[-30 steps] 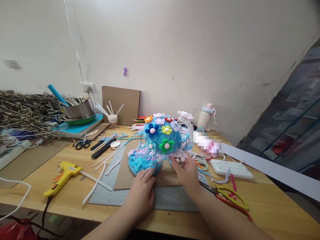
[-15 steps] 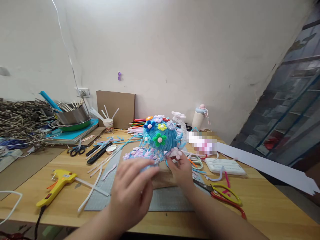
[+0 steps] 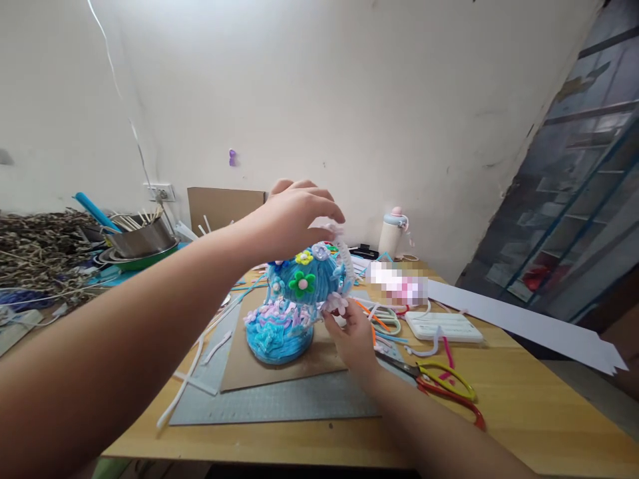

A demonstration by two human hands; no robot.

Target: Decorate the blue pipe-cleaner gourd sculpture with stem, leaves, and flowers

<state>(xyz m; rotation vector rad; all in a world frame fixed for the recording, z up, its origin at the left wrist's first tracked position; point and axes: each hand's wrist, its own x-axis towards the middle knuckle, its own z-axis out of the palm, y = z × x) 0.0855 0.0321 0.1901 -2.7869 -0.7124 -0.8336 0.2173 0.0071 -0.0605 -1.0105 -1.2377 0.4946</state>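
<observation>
A blue fuzzy pipe-cleaner craft (image 3: 312, 279) with a domed top stands on a round blue base (image 3: 284, 342). Coloured flowers dot the dome, among them a green flower (image 3: 302, 284) and a yellow one (image 3: 304, 257). At its right side a white twisted stem (image 3: 345, 261) rises to a pale flower, partly hidden behind my left thumb. My left hand (image 3: 304, 213) arches over the dome, thumb and fingers apart, close to that upper flower. Low on the right, my right hand (image 3: 355, 332) pinches a pale pink-white flower (image 3: 337, 303) at the stem's lower end.
Under the craft lie a brown cardboard sheet (image 3: 239, 376) and a grey cutting mat (image 3: 200, 409). Scissors (image 3: 444, 382) with yellow and red handles rest to the right, near a white case (image 3: 443, 327). A bottle (image 3: 392, 233) stands behind; a metal pot (image 3: 137, 239) is at far left.
My left hand has risen from in front of the base to above the dome, uncovering the base. My right hand stays at the lower flower. The view has shifted slightly.
</observation>
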